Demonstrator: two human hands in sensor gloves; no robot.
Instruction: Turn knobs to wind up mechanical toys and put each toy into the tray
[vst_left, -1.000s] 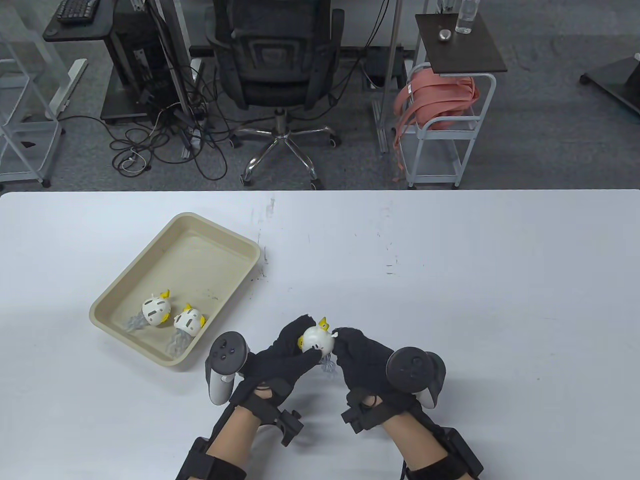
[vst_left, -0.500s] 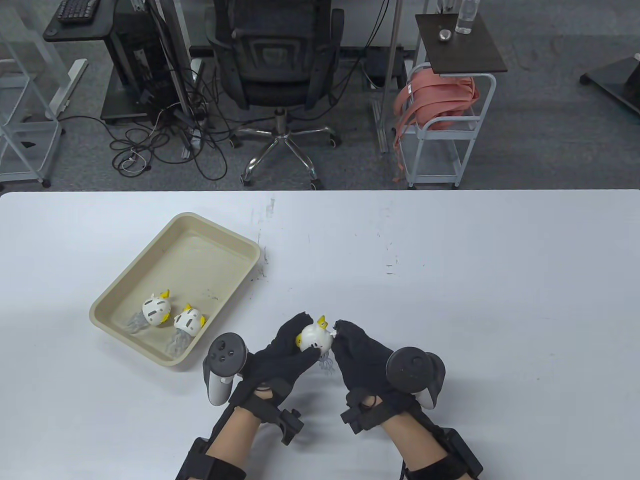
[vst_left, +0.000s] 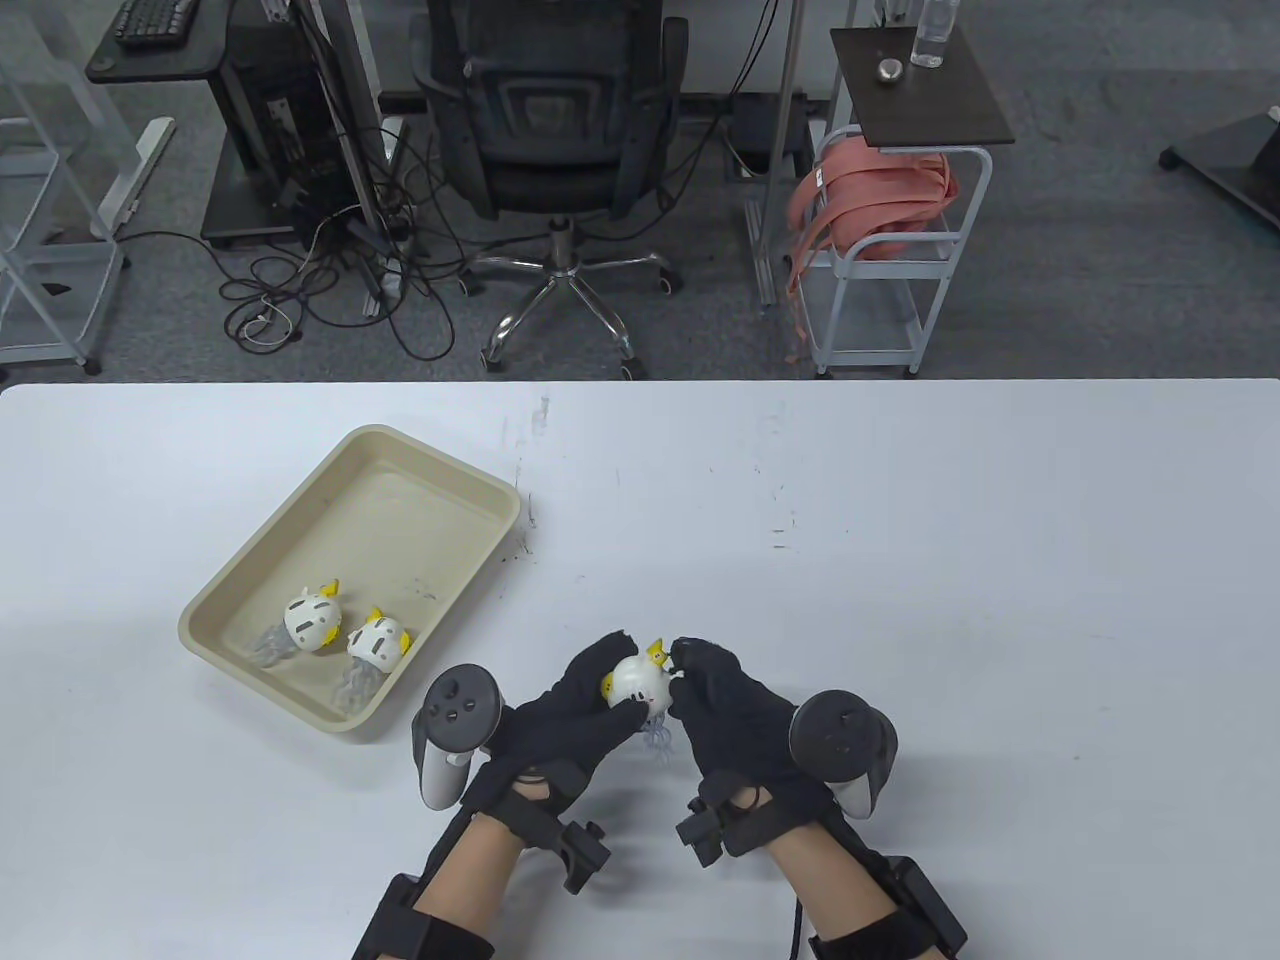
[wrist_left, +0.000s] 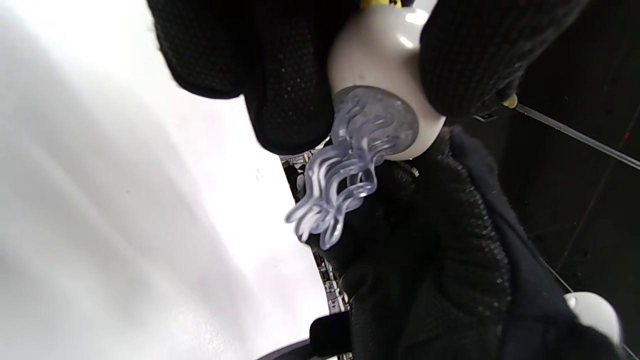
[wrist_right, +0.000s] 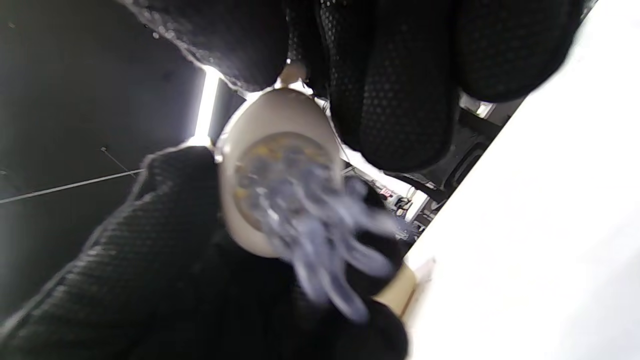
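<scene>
From the table view, your left hand (vst_left: 560, 715) cups a white toy (vst_left: 638, 682) with yellow bits, its fingers curled round the body, just right of the tray (vst_left: 455, 470) and above the table (vst_left: 900, 560). Your right hand (vst_left: 725, 715) meets the toy from the other side, fingertips pinched at a small white knob (vst_left: 676, 675) on its flank. Inside the tray, at the corner nearest your left hand, two more toys lie side by side: one (vst_left: 310, 620) further from you, the other (vst_left: 378, 640) just beside it, both with clear tentacles trailing toward the tray's rim.

In the left wrist view, your gloved fingers (wrist_left: 295, 75) wrap the toy's white shell (wrist_left: 375, 55), and clear wavy tentacles (wrist_left: 340, 175) hang free from its underside.

In the right wrist view, your fingers (wrist_right: 395, 85) close at the top of the shell (wrist_right: 270, 120); the knob is mostly hidden there, so the pinch looks likely rather than certain. The tentacles (wrist_right: 320, 240) are blurred.
</scene>
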